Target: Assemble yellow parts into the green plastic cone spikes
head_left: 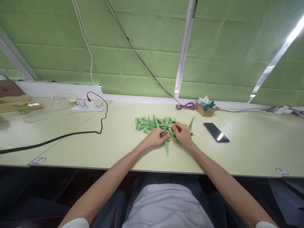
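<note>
Legible text or numbers: none. Signs on your table [95, 152], near edge, two: eight-o'clock sticker [39, 161], blue-bordered, red marking; four-o'clock sticker [282, 171], likewise. Directions run from the centre of your view; markings too small to read.

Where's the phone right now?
In the head view, the black smartphone lies on the table, right of the green plastic spikes, just in front of the open cardboard box.

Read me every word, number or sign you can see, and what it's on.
No words or numbers can be read.
Left table-edge sticker: blue border, red mark; too small to read.
Right table-edge sticker: likewise.
Brown box, far left: pale label, purple mark, illegible.
Green spikes: no lettering visible.
Phone: none visible.
</note>
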### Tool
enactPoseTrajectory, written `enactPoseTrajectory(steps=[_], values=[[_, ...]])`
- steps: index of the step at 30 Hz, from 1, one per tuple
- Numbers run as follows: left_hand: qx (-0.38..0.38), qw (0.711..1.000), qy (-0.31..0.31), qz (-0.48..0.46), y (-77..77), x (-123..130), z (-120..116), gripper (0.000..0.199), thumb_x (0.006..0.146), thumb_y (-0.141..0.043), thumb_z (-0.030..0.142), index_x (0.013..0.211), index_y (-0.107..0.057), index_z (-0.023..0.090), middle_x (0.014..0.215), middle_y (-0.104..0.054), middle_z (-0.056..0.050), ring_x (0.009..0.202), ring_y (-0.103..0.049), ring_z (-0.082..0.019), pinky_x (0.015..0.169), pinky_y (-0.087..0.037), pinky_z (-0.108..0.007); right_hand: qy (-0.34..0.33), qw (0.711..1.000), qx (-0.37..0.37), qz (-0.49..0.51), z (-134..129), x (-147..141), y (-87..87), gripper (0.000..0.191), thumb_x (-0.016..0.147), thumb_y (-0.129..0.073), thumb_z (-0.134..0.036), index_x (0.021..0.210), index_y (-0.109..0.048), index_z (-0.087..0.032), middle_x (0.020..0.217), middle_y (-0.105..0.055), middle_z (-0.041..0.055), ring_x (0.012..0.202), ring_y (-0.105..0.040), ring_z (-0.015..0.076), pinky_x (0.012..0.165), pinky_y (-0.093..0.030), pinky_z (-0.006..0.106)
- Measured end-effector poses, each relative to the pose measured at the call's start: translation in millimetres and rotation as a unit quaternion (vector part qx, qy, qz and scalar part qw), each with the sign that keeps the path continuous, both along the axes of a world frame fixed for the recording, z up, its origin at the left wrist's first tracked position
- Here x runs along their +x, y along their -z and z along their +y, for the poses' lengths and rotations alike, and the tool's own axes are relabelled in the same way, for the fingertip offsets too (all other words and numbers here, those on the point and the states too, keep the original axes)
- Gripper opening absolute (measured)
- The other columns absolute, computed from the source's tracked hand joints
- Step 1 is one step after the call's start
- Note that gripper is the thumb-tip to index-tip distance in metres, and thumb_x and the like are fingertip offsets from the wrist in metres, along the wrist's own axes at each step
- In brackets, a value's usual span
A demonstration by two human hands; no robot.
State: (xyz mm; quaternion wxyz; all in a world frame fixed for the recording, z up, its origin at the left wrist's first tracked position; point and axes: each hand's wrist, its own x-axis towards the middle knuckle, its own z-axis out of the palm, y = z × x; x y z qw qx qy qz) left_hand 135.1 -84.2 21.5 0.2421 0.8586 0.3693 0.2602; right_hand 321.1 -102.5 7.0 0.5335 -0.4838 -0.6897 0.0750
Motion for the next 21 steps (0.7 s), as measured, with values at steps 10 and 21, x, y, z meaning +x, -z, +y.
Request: enactPoseTrajectory(steps=[10,21], values=[[-0.063,0.996,0.013,-0.058,-3.6,-1.0,1.4,0.03,0.081,-0.06,0.042,0.076,-0.072,0.015,0.058,-0.054,0.0,0.055,-0.044,-0.013,0.052,-0.03,-0.026,0.002,1.0,-0.002,-0.006,-0.8,0.0,-1.7,0.039,0.092,-0.05,-0.048,0.072,-0.065,-0.018,0.057,-0.057,0.0004,0.051,-0.047,0.0133,0.055,-0.039,0.028],[-0.171,0.984,0.023,-0.048,-2.7,-5.9,3.9,0.035,0.086,-0.055,0.048,0.085,-0.066,0.015,0.062,-0.063,-0.002,0.041,-0.038,-0.009,0.045,-0.031,-0.025,0.002,1.0,-0.008,-0.014,-1.4,0.5,-3.0,0.038,0.093,-0.05,-0.046,0.072,-0.064,-0.018,0.057,-0.057,0.0009,0.051,-0.047,0.0138,0.056,-0.038,0.028]])
